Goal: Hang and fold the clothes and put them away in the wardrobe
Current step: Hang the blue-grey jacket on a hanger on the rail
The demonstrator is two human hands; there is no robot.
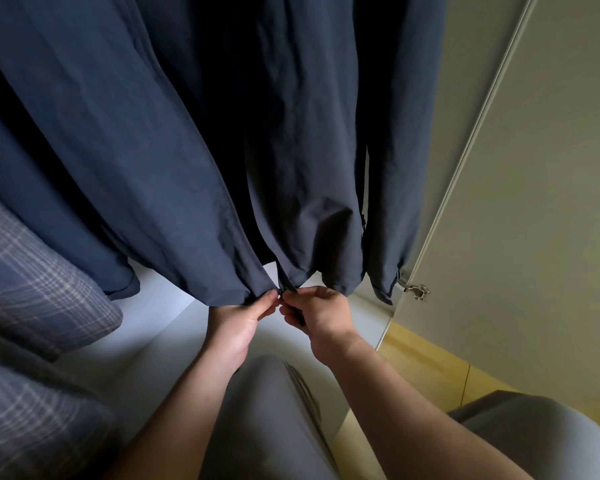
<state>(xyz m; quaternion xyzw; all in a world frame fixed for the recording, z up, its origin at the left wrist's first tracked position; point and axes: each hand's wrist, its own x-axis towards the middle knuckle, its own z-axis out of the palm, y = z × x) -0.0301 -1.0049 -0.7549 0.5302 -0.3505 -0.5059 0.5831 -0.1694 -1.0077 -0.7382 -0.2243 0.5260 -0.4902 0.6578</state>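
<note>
Pinch grip of left hand [238,323] and right hand [321,315] on navy jacket zipper [240,218], above white wardrobe floor [160,323].

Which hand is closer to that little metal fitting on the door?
Right. The right hand pinches the jacket at its zip, left of the metal fitting; the left hand pinches its hem farther left.

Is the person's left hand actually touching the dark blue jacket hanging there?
Touching. The head view shows the left hand pinching the navy jacket at its bottom hem, with the fingertips meeting the fabric and no gap between them.
</note>
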